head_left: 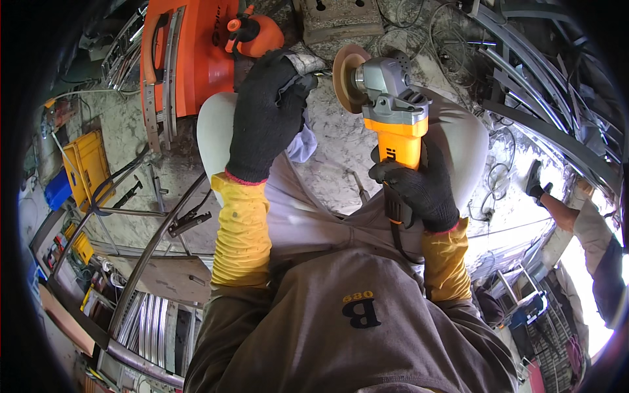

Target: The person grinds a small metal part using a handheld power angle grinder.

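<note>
My right hand point(419, 180), in a black knit glove, is wrapped round the body of a yellow and grey angle grinder point(396, 134). The grinder points away from me, and its brown disc point(350, 78) stands on edge at the left of the head. I cannot tell whether the disc is spinning. My left hand point(270, 108), gloved the same way, is closed just left of the disc. At its fingertips shows a small grey piece point(306, 63), partly hidden by the glove; its kind is unclear. A gap separates the disc from the left hand.
Ahead on the left are an orange case point(187, 59) and an orange spray bottle point(259, 36). A metal block point(341, 19) sits straight ahead. Curved metal strips point(524, 85) and loose wire lie at right. A bent tube frame point(151, 255) stands left. Another person's leg point(563, 213) shows at right.
</note>
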`<state>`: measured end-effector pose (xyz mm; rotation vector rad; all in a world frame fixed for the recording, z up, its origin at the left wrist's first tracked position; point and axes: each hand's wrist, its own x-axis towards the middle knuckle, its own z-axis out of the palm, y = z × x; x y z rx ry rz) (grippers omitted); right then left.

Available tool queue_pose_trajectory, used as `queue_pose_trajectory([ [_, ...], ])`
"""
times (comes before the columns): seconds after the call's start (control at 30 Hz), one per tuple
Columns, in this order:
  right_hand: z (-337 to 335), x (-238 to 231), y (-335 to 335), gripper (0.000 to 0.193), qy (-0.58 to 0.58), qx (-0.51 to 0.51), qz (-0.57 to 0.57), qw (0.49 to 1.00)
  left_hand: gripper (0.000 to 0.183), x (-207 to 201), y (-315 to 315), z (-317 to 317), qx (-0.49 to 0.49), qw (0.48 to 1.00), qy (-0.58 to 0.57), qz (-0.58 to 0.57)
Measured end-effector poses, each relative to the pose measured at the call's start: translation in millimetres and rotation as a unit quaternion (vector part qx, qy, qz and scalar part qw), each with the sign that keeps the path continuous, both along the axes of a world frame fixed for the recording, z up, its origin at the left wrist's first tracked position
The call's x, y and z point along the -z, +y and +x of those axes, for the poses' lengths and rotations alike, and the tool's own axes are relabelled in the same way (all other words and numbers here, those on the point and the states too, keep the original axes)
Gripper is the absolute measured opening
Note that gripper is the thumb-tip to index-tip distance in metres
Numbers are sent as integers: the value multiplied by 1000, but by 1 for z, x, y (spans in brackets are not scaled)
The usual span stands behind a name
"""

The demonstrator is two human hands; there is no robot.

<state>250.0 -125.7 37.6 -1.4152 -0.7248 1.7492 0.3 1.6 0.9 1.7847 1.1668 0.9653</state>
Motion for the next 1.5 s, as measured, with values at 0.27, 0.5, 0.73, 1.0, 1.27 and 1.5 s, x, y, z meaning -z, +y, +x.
queue_pose_trajectory([
  [0.27,4,0,2,39,-38,-35,-20,998,22,3,-1,0,-3,999,-18,-26],
  [0.5,-5,1,0,33,-14,45,-16,999,20,9,-2,-2,-32,997,-17,-69],
  [0.73,-4,-4,1,36,20,56,-15,998,21,5,1,-2,-20,999,-1,-34],
  [1.0,-2,-5,3,35,19,32,-38,999,21,0,1,2,-12,999,-17,-30],
  [1.27,-1,-2,2,42,-31,-3,-29,999,21,2,0,1,-4,999,-20,-36],
  [1.5,-4,-1,1,32,-25,18,-19,999,25,9,0,-1,-5,999,-30,-42],
])
